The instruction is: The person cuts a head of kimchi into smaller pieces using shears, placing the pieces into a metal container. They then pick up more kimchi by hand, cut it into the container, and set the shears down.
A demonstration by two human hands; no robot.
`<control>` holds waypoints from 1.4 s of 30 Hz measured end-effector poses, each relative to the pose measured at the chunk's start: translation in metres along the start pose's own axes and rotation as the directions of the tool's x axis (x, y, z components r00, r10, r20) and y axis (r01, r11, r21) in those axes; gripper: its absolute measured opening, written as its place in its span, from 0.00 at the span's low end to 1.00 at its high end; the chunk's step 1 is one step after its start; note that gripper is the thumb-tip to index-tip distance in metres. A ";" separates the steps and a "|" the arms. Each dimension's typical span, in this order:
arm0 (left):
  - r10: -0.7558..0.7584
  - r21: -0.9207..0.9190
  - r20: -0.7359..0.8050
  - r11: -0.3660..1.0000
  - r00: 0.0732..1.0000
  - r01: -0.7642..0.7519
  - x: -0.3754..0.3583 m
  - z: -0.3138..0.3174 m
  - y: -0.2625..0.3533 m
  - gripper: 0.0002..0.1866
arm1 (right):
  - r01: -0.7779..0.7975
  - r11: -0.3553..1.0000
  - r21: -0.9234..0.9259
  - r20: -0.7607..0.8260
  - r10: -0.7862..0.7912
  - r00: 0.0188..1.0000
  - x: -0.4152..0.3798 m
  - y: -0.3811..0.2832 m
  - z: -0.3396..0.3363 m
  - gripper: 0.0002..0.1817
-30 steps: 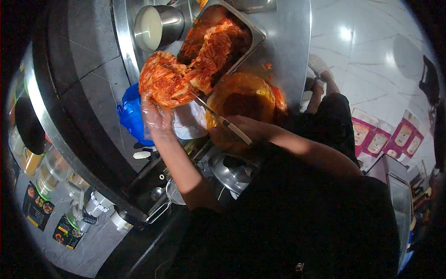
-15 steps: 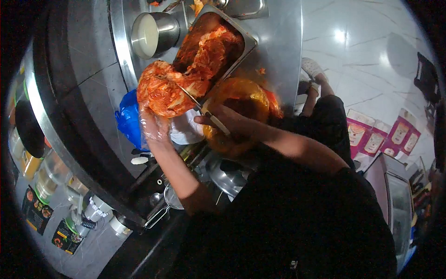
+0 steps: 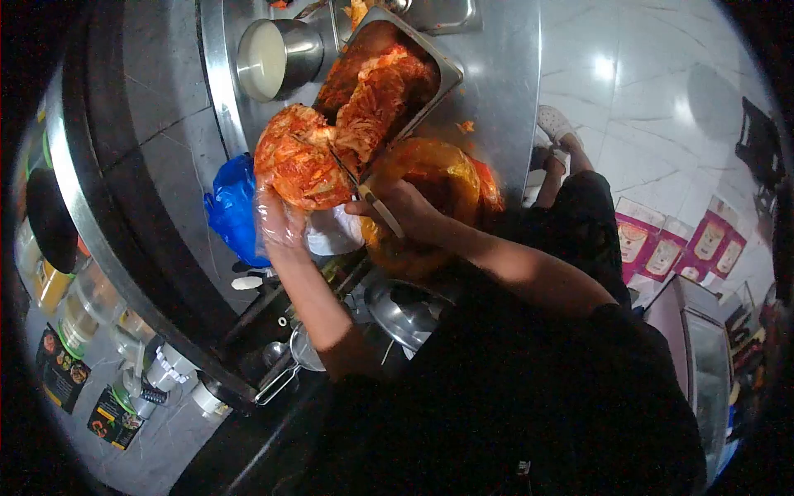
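Observation:
My left hand (image 3: pixel 279 217), in a clear plastic glove, is closed around the underside of a large red kimchi cabbage (image 3: pixel 302 169). The cabbage is held over the near end of a metal pan (image 3: pixel 447 78), and its leaves trail into the kimchi inside. My right hand (image 3: pixel 405 207) grips scissors (image 3: pixel 382 213) with pale handles. The dark blade points up and left and touches the leaves at the cabbage's right side; the blade tips are partly hidden. Below the right hand sits a yellowish plastic bag (image 3: pixel 463 169) with red contents.
A steel pot (image 3: pixel 302 58) of pale liquid stands beside the pan on the steel table (image 3: pixel 504 83). A blue plastic bag (image 3: pixel 230 207) lies left of my left hand. Below are a metal bowl (image 3: pixel 397 318) and a strainer (image 3: pixel 306 347). Another person's foot (image 3: pixel 556 124) shows at right.
The scissors' blade has shifted slightly and stands steeper against the cabbage leaves. The cabbage has turned a little in my left hand. Both hands keep their grip.

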State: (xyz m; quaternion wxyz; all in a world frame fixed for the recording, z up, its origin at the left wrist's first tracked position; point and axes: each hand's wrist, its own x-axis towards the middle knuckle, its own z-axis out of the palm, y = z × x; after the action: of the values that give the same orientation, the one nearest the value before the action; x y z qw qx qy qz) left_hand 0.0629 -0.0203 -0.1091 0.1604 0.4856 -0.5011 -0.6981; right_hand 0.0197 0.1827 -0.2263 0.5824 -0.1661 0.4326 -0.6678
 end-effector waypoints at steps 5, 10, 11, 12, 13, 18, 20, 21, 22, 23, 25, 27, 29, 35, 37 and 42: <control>0.033 -0.046 0.000 0.998 0.999 -0.033 -0.010 0.011 0.001 0.27 | 0.533 0.838 -0.118 0.210 -0.503 0.838 -0.027 0.054 0.000 0.19; -0.045 0.044 0.006 0.998 0.999 0.045 0.016 -0.011 -0.015 0.26 | 0.090 0.996 -0.029 0.128 -0.086 0.988 -0.042 0.047 -0.007 0.23; -0.043 0.095 0.022 0.995 0.999 0.041 0.022 0.000 -0.028 0.26 | 0.062 0.990 -0.129 0.073 -0.053 0.996 -0.041 0.051 -0.008 0.23; -0.036 0.138 0.040 0.990 0.999 0.030 0.029 0.018 -0.043 0.26 | 0.013 0.974 -0.226 0.019 -0.009 1.000 -0.038 0.048 -0.007 0.22; -0.047 0.175 0.072 0.984 0.996 0.034 0.029 0.040 -0.057 0.26 | -0.051 0.952 -0.301 -0.047 0.038 0.998 -0.038 0.047 -0.012 0.22; -0.063 0.199 0.209 0.980 0.976 0.021 0.025 0.121 -0.098 0.26 | -0.238 0.877 -0.417 -0.272 0.129 0.954 -0.026 0.035 -0.028 0.22; -0.062 0.194 0.225 0.981 0.972 0.017 0.021 0.129 -0.096 0.26 | -0.269 0.862 -0.430 -0.310 0.139 0.941 -0.028 0.027 -0.037 0.21; -0.062 0.193 0.240 0.981 0.969 0.015 0.020 0.134 -0.098 0.26 | -0.280 0.856 -0.435 -0.326 0.140 0.935 -0.027 0.024 -0.041 0.21; -0.060 0.196 0.247 0.980 0.967 0.011 0.018 0.137 -0.099 0.26 | -0.287 0.852 -0.438 -0.339 0.139 0.931 -0.025 0.021 -0.044 0.21; -0.061 0.191 0.255 0.982 0.965 0.012 0.018 0.140 -0.099 0.26 | -0.299 0.847 -0.440 -0.348 0.146 0.926 -0.026 0.021 -0.045 0.21; -0.057 0.191 0.275 0.982 0.960 0.004 0.019 0.143 -0.098 0.26 | -0.303 0.842 -0.447 -0.371 0.133 0.919 -0.018 0.016 -0.049 0.21; -0.051 0.180 0.280 0.984 0.959 0.000 0.019 0.144 -0.099 0.26 | -0.311 0.835 -0.453 -0.385 0.131 0.914 -0.014 0.016 -0.049 0.20; -0.050 0.175 0.281 0.985 0.958 0.000 0.021 0.142 -0.099 0.26 | -0.322 0.831 -0.454 -0.399 0.134 0.907 -0.010 0.017 -0.050 0.20; -0.041 0.163 0.286 0.987 0.957 -0.006 0.020 0.134 -0.097 0.27 | -0.327 0.826 -0.460 -0.423 0.120 0.898 -0.003 0.016 -0.045 0.20; -0.041 0.156 0.280 0.988 0.959 -0.003 0.020 0.131 -0.098 0.27 | -0.327 0.824 -0.462 -0.424 0.119 0.898 0.000 0.021 -0.041 0.19; -0.023 0.140 0.278 0.990 0.960 -0.017 0.018 0.125 -0.093 0.27 | -0.343 0.810 -0.476 -0.451 0.110 0.886 0.002 0.021 -0.037 0.19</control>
State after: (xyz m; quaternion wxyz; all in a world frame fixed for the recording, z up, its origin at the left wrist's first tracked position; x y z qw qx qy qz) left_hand -0.0265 0.0766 -0.1946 0.0524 0.3932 -0.5661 -0.7227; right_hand 0.0055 0.1959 -0.2646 0.4865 -0.1290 0.7310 -0.4607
